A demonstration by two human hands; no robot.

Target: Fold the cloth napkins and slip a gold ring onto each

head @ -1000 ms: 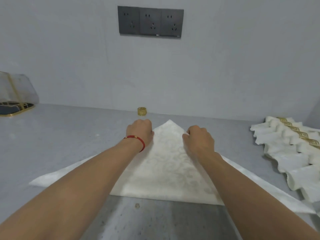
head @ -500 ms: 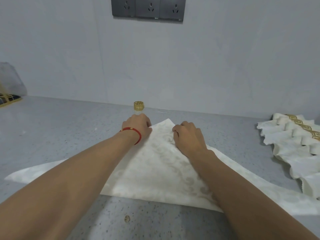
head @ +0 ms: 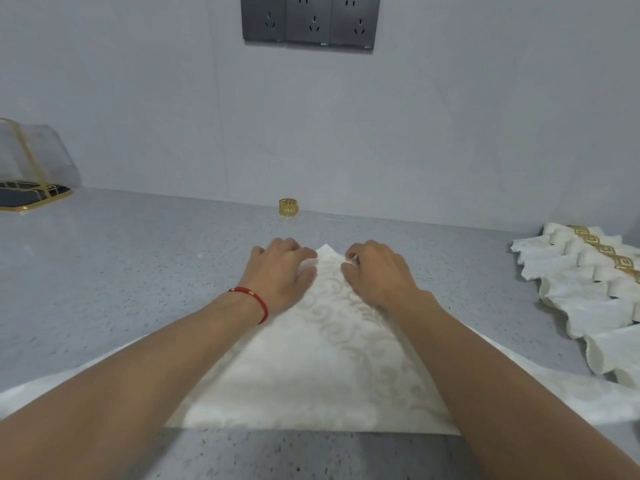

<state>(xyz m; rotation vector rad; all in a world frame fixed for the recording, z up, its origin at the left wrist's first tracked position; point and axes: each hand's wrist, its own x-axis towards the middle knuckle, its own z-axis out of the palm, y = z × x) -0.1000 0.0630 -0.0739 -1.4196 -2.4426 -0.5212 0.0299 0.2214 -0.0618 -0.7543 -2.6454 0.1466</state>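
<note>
A: Hands? Left hand [head: 282, 271] lies flat, fingers fairly straight, pressing the napkin [head: 322, 362] near its top point; right hand [head: 375, 271] has fingers curled, seems to pinch the cloth there.

B: Napkin's centre frame on the table [head: 121, 271], a triangle, folding just begun.

A: Gold ring [head: 289, 207] sits loose above, well apart.

B: Finished napkins [head: 588, 289] with rings at right edge. This one: more folds, then ring.
</note>
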